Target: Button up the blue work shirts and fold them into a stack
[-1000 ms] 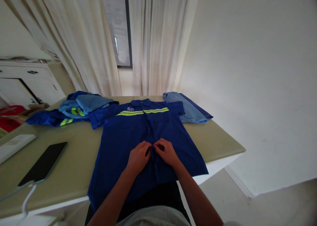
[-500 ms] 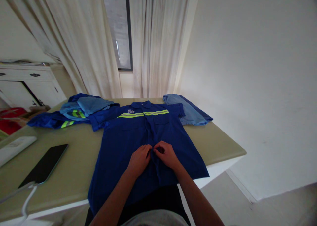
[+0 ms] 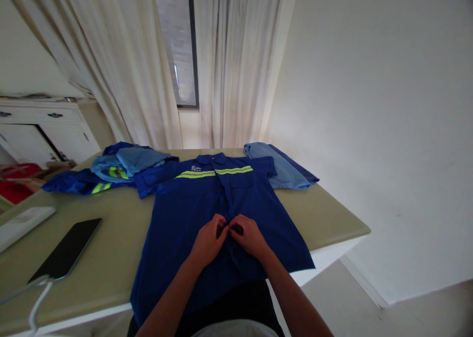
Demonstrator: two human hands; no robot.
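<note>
A dark blue short-sleeved work shirt (image 3: 185, 214) lies spread face up, collar at the far end, its lower hem hanging over the table's near edge. Yellow-green reflective stripes cross its chest, with a white print above the left stripe. At the shirt's front opening my left hand (image 3: 211, 241) pinches the cloth between thumb and finger. Right beside it, fingertips nearly touching, my right hand (image 3: 248, 234) pinches the other side of the opening. Whatever lies between the fingertips, such as a button, is too small to make out.
On the greenish table (image 3: 114, 253), a pile of blue clothes (image 3: 129, 162) lies at the far left and a folded light blue garment (image 3: 283, 167) at the far right. A black tablet (image 3: 68, 248), a white device (image 3: 25, 223) and a white cable (image 3: 39, 300) are at the left.
Both hands stay at the front opening. My left fingers have shifted, the thumb now reaching toward the right fingertips with a gap showing inside the pinch. The shirt has barely moved.
</note>
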